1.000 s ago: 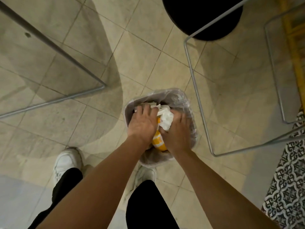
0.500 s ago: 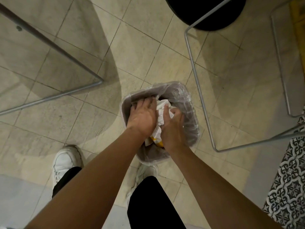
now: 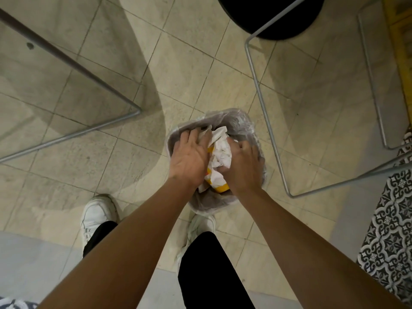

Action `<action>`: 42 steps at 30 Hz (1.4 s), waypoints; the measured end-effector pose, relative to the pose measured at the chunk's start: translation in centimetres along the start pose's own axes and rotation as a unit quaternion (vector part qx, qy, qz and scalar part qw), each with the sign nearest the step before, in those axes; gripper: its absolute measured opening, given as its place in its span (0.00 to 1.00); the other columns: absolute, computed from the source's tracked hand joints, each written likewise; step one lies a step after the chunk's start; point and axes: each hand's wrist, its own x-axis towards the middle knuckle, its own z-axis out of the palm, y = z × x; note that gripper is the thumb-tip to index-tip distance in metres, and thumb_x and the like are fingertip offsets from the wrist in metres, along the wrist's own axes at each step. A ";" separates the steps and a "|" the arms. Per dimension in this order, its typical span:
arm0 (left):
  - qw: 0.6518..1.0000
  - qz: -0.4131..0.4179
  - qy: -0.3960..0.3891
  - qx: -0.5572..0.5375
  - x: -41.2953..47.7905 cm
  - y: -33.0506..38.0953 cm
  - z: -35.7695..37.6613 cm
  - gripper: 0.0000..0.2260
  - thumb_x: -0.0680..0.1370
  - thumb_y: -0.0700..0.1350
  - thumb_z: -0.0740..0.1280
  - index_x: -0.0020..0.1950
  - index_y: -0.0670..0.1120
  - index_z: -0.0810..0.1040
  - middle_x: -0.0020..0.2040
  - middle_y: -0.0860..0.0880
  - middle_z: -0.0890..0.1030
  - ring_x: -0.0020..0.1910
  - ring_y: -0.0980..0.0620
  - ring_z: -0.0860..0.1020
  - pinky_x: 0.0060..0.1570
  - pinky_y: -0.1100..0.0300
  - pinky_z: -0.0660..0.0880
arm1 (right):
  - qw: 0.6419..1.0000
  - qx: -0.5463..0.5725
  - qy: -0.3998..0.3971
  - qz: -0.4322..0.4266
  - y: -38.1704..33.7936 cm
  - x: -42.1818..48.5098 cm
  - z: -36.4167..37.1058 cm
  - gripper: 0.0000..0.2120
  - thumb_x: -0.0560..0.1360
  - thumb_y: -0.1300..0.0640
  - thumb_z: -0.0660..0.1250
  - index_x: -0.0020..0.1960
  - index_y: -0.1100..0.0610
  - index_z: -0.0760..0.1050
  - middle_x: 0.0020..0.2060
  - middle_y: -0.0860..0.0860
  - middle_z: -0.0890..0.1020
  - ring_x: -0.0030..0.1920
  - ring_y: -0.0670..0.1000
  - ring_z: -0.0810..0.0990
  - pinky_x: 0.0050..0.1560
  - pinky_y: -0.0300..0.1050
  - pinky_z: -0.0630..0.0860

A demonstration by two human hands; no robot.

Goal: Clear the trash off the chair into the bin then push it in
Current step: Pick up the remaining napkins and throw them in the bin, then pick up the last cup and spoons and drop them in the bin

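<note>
A small bin [image 3: 242,121] lined with a clear plastic bag stands on the tiled floor in front of my feet. Crumpled white paper and a yellow wrapper [image 3: 220,150] fill its mouth. My left hand [image 3: 191,156] lies flat on the left side of the trash, fingers straight, pressing down. My right hand [image 3: 244,167] is on the right side, its fingers bent over the wad and its thumb dug into the paper. The chair's black seat [image 3: 267,16] is at the top edge, with its thin metal frame [image 3: 260,103] just right of the bin.
A second metal frame leg [image 3: 93,128] runs across the floor at left. A patterned rug [image 3: 392,230] lies at the lower right. My white shoes [image 3: 98,215] stand close behind the bin.
Both hands stay in the bin's mouth. My left hand has flattened over the trash, my right hand has shifted slightly right, and more white paper shows between them.
</note>
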 end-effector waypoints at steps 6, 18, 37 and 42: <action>0.997 0.007 0.036 -0.067 -1.7 0.5 -4.2 0.23 0.79 0.45 0.59 0.74 0.48 0.59 0.69 0.45 0.65 0.68 0.46 0.62 0.66 0.55 0.59 | 0.999 0.029 0.014 -0.002 -1.4 -1.7 -4.3 0.38 0.68 0.41 0.71 0.73 0.47 0.59 0.64 0.50 0.69 0.66 0.53 0.63 0.68 0.51 0.59; 0.992 0.055 0.099 -0.059 -6.2 -0.5 -16.0 0.21 0.79 0.46 0.60 0.72 0.45 0.63 0.65 0.45 0.71 0.63 0.46 0.67 0.63 0.60 0.58 | 0.996 0.060 0.064 -0.001 -6.6 -4.7 -13.8 0.24 0.74 0.46 0.65 0.68 0.49 0.67 0.63 0.49 0.71 0.65 0.52 0.65 0.67 0.48 0.57; 0.967 0.023 0.250 -0.039 -13.5 -10.0 -37.1 0.19 0.76 0.51 0.63 0.65 0.48 0.71 0.59 0.48 0.76 0.57 0.47 0.71 0.54 0.55 0.65 | 0.975 0.116 0.157 -0.105 -25.8 -7.1 -28.8 0.20 0.75 0.46 0.63 0.65 0.50 0.69 0.60 0.49 0.73 0.63 0.51 0.67 0.65 0.47 0.59; 0.961 -0.016 0.272 -0.042 -14.7 -15.5 -41.1 0.19 0.76 0.50 0.65 0.65 0.47 0.72 0.60 0.46 0.76 0.59 0.44 0.71 0.56 0.52 0.66 | 0.969 0.122 0.166 -0.133 -32.4 -6.9 -30.6 0.20 0.75 0.46 0.62 0.65 0.51 0.70 0.60 0.50 0.74 0.62 0.52 0.67 0.62 0.48 0.61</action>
